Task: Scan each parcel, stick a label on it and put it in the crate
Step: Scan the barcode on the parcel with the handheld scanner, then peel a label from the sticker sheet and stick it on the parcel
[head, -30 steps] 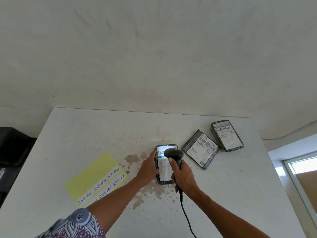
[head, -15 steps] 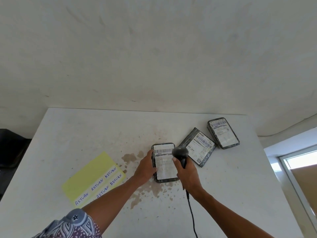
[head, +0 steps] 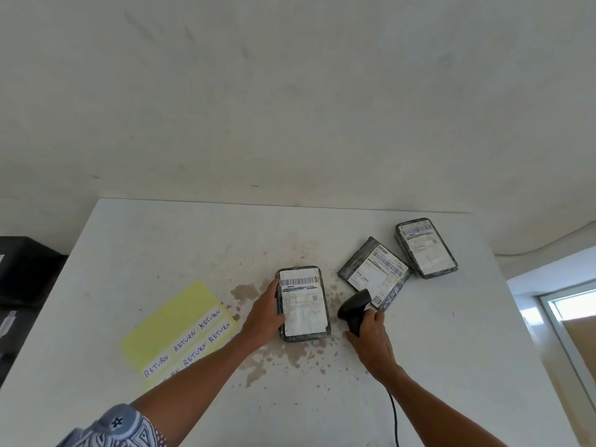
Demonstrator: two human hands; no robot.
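Scanner [head: 354,309]: shifted right, off the parcel [head: 303,303], now beside it. Right hand [head: 371,340]: fingers clasp the scanner's handle. Left hand [head: 263,321]: fingers grip the parcel's left edge; parcel flat on counter [head: 161,246]. Label sheet [head: 174,324]: left of it. Advice: park scanner aside, peel one label, press it clear of the barcode [head: 300,281].

I face a white table [head: 129,253], its top blotched with brown stains [head: 274,359] around the middle and nearer me. Behind it rises a plain, faintly scuffed white wall [head: 290,91]. Off to my right, a window [head: 574,308] glows with daylight.
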